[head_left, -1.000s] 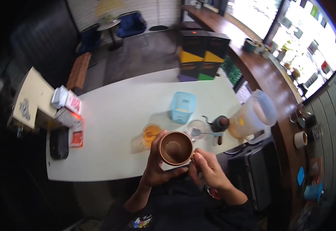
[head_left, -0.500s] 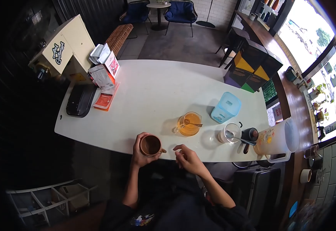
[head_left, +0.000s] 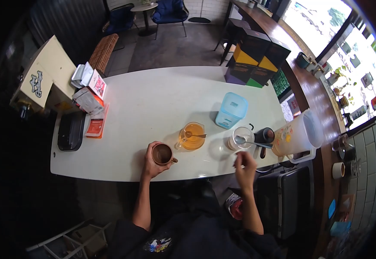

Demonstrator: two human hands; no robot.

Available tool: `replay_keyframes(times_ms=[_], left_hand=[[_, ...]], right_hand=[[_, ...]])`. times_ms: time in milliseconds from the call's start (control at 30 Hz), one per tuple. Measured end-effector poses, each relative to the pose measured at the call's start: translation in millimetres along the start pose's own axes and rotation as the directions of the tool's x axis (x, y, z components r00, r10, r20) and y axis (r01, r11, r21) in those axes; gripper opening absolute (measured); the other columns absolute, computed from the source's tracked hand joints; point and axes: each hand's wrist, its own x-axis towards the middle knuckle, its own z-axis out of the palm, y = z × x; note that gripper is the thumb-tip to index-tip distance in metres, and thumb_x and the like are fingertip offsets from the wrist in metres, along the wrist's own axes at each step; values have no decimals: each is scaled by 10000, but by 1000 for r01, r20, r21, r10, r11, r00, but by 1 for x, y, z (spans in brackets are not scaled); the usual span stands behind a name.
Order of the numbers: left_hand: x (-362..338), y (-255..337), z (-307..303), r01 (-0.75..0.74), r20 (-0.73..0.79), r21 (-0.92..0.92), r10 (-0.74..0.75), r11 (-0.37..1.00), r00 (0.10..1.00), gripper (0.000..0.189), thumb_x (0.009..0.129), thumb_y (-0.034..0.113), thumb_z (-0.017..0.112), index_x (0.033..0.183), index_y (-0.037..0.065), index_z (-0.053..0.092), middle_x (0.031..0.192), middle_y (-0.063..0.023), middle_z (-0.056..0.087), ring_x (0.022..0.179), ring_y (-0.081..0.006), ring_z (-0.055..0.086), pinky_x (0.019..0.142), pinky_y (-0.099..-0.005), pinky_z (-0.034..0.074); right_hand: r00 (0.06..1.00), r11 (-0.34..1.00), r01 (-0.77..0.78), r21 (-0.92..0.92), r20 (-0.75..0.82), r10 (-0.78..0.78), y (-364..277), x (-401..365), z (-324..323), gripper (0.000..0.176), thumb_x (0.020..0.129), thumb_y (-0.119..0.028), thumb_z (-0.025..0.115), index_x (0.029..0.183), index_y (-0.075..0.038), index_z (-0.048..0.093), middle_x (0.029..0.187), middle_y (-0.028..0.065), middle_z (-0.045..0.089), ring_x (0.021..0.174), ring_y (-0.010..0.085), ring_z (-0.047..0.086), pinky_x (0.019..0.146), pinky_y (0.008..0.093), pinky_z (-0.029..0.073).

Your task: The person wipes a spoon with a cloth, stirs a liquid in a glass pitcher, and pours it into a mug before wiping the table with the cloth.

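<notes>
A brown mug [head_left: 162, 154] is gripped around its side by my left hand [head_left: 151, 166] near the table's front edge. Its handle points right, and the inside looks dark brown. My right hand [head_left: 245, 169] is raised just in front of a clear cup [head_left: 239, 142], with its fingers loosely bent and apart and nothing plainly in them. A metal spoon [head_left: 252, 143] leans out of that cup to the right. Between the hands, farther back, stands a glass pitcher [head_left: 192, 142] of orange-yellow liquid with a spoon [head_left: 195, 135] in it.
A light-blue plastic container [head_left: 231, 113] stands behind the cup. To the right are a black round item with a handle [head_left: 264, 136] and a large translucent jug [head_left: 293, 134]. Dark boxes [head_left: 257, 60] stand at the far right; packets [head_left: 95, 125] and a black case [head_left: 71, 131] are left.
My right hand has moved right and forward, from beside the mug to the clear cup. My left hand still holds the mug. The whole view has shifted as the head turned right.
</notes>
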Motion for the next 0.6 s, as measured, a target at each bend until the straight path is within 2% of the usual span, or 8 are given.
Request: replay_keyframes(times_ms=[100,167,233,367,433,467,567,600], left_hand=[[7,2,2,4,40,11,-5,1000,999,820,589,91,906,1270,58,450,1187,-106,585,1106,-219,596,951,-371,507],[10,3,2,7,65,39,-10,999,998,825,581,82,904,1274,58,455,1199,-109,577,1115,-225,593,956,-374,507],[11,3,2,-2,66,76,-3,997,998,839,564,77,902,1278,57,462,1193,-109,581,1119,-233,595,965,-379,508],[13,5,3,-36,94,122,24,992,995,853,555,65,878,1299,52,461,1199,-114,579,1124,-238,598,985,-381,505],[14,0,1,-27,122,98,15,995,992,867,556,61,872,1313,54,450,1209,-116,575,1139,-243,592,1000,-384,497],[15,-2,0,-18,144,78,6,997,990,881,557,58,866,1327,56,439,1219,-118,571,1153,-248,585,1015,-387,489],[15,9,1,-26,105,67,19,997,994,958,554,63,867,1373,53,369,1264,-126,547,1196,-266,557,1045,-400,466],[15,8,0,-25,105,68,18,997,994,958,554,63,867,1373,53,369,1264,-126,547,1196,-266,557,1045,-400,466]], right_hand=[[923,998,-10,-60,-386,-14,12,12,-41,120,954,-52,567,913,42,630,711,57,627,595,91,591,558,252,455],[853,995,-7,-96,-520,-45,22,18,-65,128,948,-66,570,904,37,633,687,71,629,586,113,575,594,258,466],[890,939,-103,-327,-451,-59,33,21,-85,125,937,-75,591,980,39,620,725,109,614,647,168,592,620,305,492],[943,917,-168,-363,-331,42,69,20,-88,321,928,-96,616,1228,7,562,869,166,597,740,231,604,650,348,512],[975,904,-104,-414,-222,11,74,18,-81,579,923,-127,637,1449,-67,401,1017,206,559,810,273,610,694,386,518],[983,894,-159,-420,-155,101,77,19,-81,727,917,-145,649,1538,-121,272,1055,223,549,795,299,615,738,398,517],[987,933,-150,-327,-99,124,77,27,-72,758,907,-136,656,1546,-124,247,1028,222,552,793,320,611,771,416,514],[994,907,-109,-407,-71,87,85,31,-71,806,893,-90,644,1560,-131,193,1045,248,575,828,363,625,771,442,503]])
